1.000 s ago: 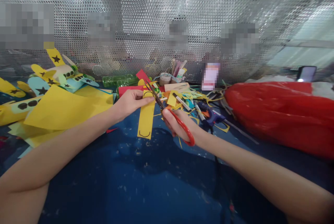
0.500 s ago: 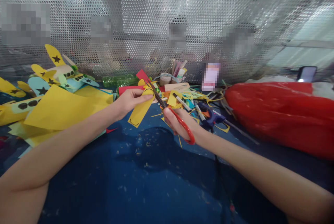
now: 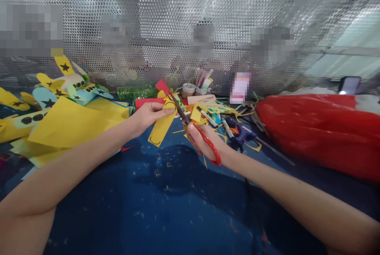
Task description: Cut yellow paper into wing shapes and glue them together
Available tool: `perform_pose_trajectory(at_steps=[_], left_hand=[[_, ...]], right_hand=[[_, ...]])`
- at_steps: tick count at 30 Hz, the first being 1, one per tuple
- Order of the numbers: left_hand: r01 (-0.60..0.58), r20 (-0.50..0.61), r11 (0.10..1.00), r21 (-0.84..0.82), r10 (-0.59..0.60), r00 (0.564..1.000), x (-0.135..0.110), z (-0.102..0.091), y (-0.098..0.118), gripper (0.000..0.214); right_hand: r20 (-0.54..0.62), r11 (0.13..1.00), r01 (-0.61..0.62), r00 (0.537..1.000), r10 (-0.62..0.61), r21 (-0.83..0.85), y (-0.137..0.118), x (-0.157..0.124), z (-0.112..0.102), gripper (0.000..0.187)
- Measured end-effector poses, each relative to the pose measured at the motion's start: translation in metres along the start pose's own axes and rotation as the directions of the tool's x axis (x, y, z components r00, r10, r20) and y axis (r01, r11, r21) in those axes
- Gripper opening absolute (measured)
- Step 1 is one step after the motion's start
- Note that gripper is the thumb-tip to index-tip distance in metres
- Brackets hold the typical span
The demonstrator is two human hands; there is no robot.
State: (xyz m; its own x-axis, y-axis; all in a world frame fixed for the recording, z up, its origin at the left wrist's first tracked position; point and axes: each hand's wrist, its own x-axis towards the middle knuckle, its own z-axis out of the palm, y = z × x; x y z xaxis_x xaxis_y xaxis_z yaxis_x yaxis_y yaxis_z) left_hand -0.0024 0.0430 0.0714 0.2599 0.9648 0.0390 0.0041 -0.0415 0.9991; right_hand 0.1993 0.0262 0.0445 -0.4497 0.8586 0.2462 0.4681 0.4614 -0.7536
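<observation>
Strip [image 3: 161, 130] | more tilted than one second ago | scissors [image 3: 183, 116] alongside

The paper strip [image 3: 160, 130] is yellow with a curved black line near each end; the scissors [image 3: 182, 115] are dark-bladed and red-handled. The model planes [image 3: 67, 81] have yellow and pale-blue wings [image 3: 62, 62] patterned with black stars. The table [image 3: 118, 215] is deep blue with pale flecks, the bag [image 3: 314, 132] glossy red.

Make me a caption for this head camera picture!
Yellow strip pinched in the left grip, scissors by its edge in the right grip.
</observation>
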Motion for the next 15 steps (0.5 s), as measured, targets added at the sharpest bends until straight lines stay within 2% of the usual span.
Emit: perform_pose_trajectory(at_steps=[10,15], left_hand=[[-0.026,-0.022,0.995,0.094,0.028,0.999,0.0022,-0.0057,0.0024,0.025],[0.0,-0.02,0.993,0.116,0.002,1.0,0.0027,-0.0083,0.0063,0.027]], right_hand=[[-0.001,0.998,0.025,1.0,-0.025,-0.062,-0.0019,0.002,-0.0051,0.055],[0.009,0.996,0.012,1.0,-0.012,-0.091,0.0009,0.0042,-0.0064,0.056]])
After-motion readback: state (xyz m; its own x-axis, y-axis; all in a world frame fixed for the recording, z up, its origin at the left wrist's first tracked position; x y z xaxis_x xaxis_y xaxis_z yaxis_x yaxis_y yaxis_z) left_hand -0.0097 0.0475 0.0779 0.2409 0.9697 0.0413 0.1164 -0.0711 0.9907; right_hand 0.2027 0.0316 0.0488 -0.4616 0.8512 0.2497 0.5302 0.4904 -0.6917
